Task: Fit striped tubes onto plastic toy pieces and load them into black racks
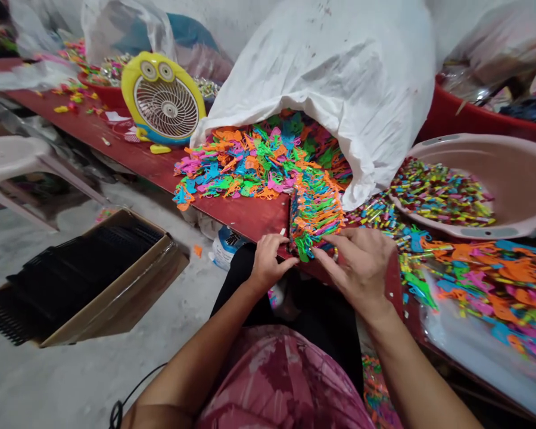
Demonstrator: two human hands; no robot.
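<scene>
A dark rack (293, 208) filled with rows of colourful plastic pieces (318, 205) lies at the front edge of the red table (245, 214). My left hand (270, 260) is at the rack's near left corner, thumb and index finger apart, with nothing visible held between them. Thumb and fingers of my right hand (360, 265) close at the rack's near right end, by a green piece (304, 247); what they grip is too small to make out. Behind the rack, loose orange, green, blue and pink pieces (245, 161) spill from a white sack (339, 65).
A yellow fan (167, 101) stands at the back left. On the right are a pink basin (509, 173) of small tubes and a pile of loose pieces (495, 274). A cardboard box (116, 298) of black racks and a stool (18, 155) stand left.
</scene>
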